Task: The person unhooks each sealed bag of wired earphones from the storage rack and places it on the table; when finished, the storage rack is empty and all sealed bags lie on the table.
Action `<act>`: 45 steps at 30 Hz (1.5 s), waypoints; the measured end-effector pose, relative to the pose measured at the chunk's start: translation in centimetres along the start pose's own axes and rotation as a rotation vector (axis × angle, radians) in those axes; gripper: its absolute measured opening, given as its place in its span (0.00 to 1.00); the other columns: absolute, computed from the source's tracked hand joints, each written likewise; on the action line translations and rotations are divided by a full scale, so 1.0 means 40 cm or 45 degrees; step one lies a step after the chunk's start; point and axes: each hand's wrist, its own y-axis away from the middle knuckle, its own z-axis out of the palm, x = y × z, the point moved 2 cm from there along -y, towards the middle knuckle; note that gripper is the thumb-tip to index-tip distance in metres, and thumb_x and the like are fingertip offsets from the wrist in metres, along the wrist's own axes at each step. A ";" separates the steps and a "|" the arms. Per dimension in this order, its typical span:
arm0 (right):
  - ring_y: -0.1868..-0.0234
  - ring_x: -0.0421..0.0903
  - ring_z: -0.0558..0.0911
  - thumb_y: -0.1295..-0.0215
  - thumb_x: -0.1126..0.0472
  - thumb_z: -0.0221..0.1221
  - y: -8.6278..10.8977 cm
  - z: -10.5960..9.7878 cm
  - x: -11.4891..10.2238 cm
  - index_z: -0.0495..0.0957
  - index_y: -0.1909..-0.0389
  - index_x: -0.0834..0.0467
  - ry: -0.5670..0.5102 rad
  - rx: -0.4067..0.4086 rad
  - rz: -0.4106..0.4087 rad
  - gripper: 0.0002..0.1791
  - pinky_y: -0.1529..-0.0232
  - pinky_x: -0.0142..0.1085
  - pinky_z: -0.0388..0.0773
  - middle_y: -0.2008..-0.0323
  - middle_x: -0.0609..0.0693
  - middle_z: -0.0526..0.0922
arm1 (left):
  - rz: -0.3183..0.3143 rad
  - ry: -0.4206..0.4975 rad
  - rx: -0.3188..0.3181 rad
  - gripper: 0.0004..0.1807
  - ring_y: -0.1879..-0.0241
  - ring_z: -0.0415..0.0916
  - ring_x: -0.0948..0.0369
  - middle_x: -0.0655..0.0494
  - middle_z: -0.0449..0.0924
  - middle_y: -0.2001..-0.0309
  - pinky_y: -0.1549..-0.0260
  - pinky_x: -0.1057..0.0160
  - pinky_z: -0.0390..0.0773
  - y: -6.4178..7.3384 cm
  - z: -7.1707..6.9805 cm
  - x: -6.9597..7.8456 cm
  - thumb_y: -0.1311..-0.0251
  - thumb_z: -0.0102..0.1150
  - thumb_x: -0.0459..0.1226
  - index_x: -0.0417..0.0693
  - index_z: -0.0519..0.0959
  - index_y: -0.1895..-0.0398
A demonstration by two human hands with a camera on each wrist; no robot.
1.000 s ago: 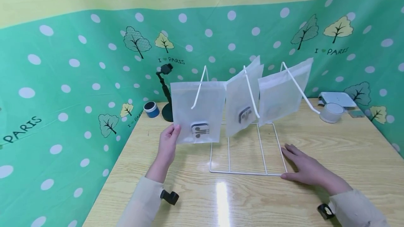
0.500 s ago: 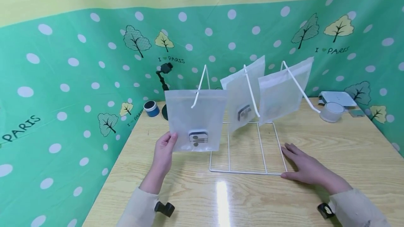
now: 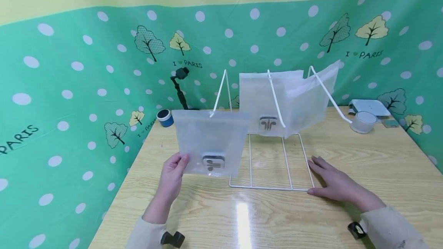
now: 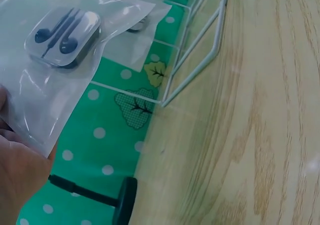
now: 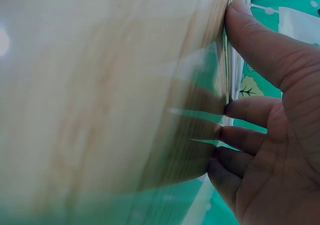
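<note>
My left hand [image 3: 171, 176] pinches the lower left edge of a frosted plastic bag [image 3: 211, 135]. Inside that bag is a small clear case of earphones [image 3: 213, 161], also plain in the left wrist view. The bag's top edge is at the tip of the left prong [image 3: 218, 94] of a white wire rack [image 3: 264, 188]; whether the prong still passes through it I cannot tell. A second bag [image 3: 254, 95] with earphones hangs on the middle prong, a third [image 3: 308, 107] on the right one. My right hand [image 3: 333, 181], fingers spread, rests at the rack's right front corner.
Behind the rack's left side stand a blue jar [image 3: 165, 118] and a black stand [image 3: 180, 91]. A round white container [image 3: 364, 122] and a pale flat box [image 3: 370, 107] are at the back right. A patterned green cloth [image 3: 86, 87] covers the wall.
My left hand has drawn the left bag down and toward me along its prong. The middle bag has swung to face me. The right hand has stayed in place.
</note>
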 end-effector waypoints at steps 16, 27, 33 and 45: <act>0.33 0.72 0.58 0.48 0.33 0.65 -0.004 0.002 0.000 0.62 0.31 0.68 -0.002 0.004 -0.015 0.55 0.42 0.65 0.65 0.30 0.71 0.56 | 0.240 0.318 -0.165 0.15 0.54 0.78 0.67 0.60 0.84 0.58 0.52 0.70 0.76 0.028 -0.029 0.075 0.28 0.44 0.27 0.48 0.82 0.64; 0.32 0.72 0.58 0.48 0.33 0.65 -0.001 0.003 0.004 0.62 0.31 0.67 0.003 -0.002 -0.007 0.55 0.42 0.65 0.64 0.30 0.70 0.56 | 0.367 0.657 -0.097 0.15 0.55 0.82 0.60 0.52 0.83 0.57 0.52 0.66 0.78 0.026 -0.140 0.112 0.28 0.41 0.28 0.36 0.82 0.58; 0.32 0.72 0.58 0.49 0.33 0.65 0.001 0.006 0.004 0.63 0.31 0.67 0.011 -0.001 0.007 0.55 0.42 0.65 0.64 0.30 0.71 0.57 | 0.265 0.658 0.069 0.18 0.58 0.82 0.61 0.52 0.83 0.60 0.55 0.68 0.80 0.036 -0.185 0.102 0.27 0.38 0.27 0.36 0.82 0.58; 0.32 0.72 0.58 0.49 0.31 0.65 -0.001 0.006 0.005 0.63 0.30 0.66 0.011 -0.010 0.009 0.55 0.42 0.65 0.65 0.30 0.70 0.56 | -0.309 0.003 0.438 0.08 0.63 0.76 0.69 0.65 0.80 0.63 0.63 0.73 0.78 0.017 -0.196 0.011 0.29 0.51 0.40 0.55 0.82 0.61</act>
